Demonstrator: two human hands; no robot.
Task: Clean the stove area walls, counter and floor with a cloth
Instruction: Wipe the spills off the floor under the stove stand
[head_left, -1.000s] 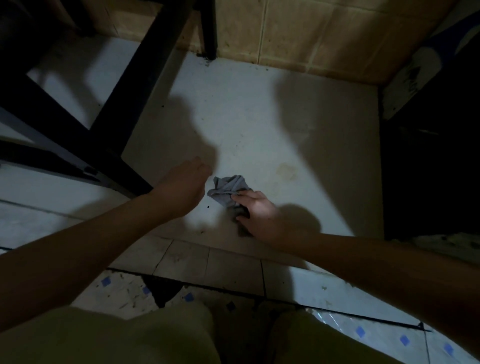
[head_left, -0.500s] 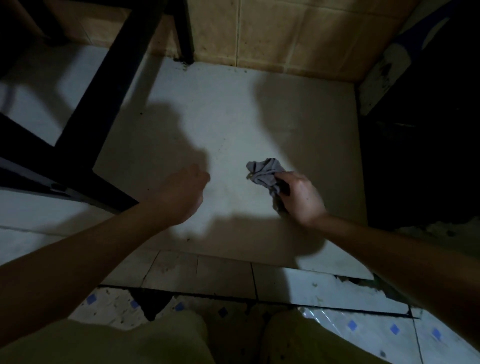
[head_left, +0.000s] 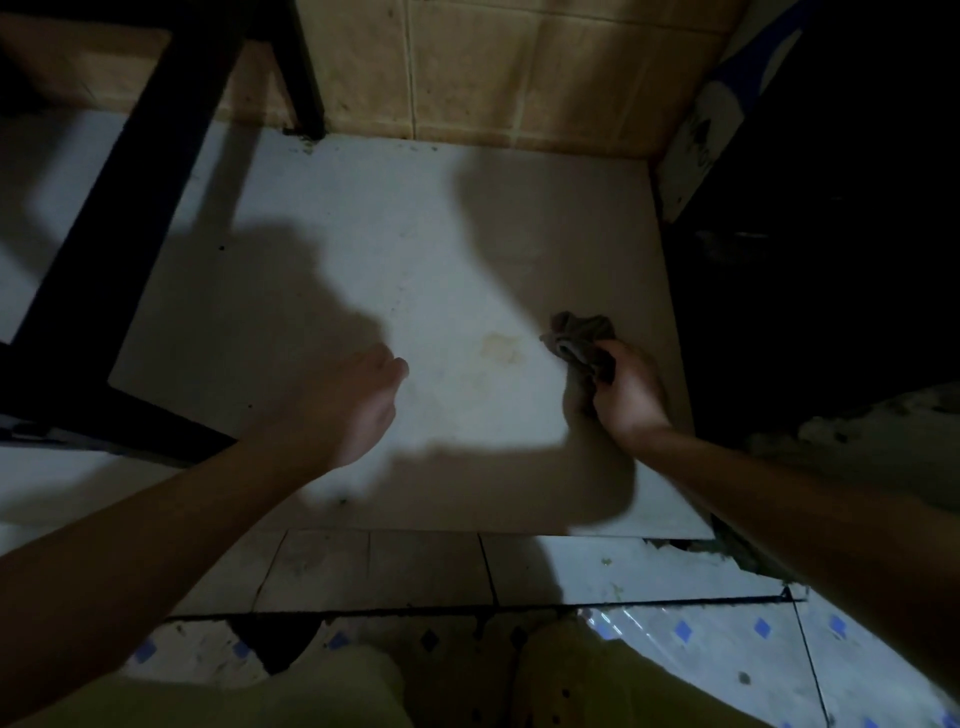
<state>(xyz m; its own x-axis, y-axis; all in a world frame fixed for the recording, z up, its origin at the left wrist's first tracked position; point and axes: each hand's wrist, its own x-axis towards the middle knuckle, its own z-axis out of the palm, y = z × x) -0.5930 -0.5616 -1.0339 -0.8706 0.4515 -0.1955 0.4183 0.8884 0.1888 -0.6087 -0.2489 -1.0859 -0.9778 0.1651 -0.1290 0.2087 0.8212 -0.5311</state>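
Right hand (head_left: 631, 395) grips a crumpled grey cloth (head_left: 582, 340), fingers curled round its lower end, the bunched end sticking out past the knuckles and pressed to the large pale floor tile (head_left: 415, 249) near its right edge. A faint yellowish stain (head_left: 501, 347) sits just left of the cloth. Left hand (head_left: 348, 410) hangs over the tile's middle, fingers loosely curled, holding nothing (contact with the floor can't be told). Black metal frame (head_left: 130, 208) stands at left, one leg (head_left: 306, 88) against the tan wall tiles (head_left: 493, 67). Blue-diamond patterned tiles (head_left: 701, 639) lie nearest the person's knees.
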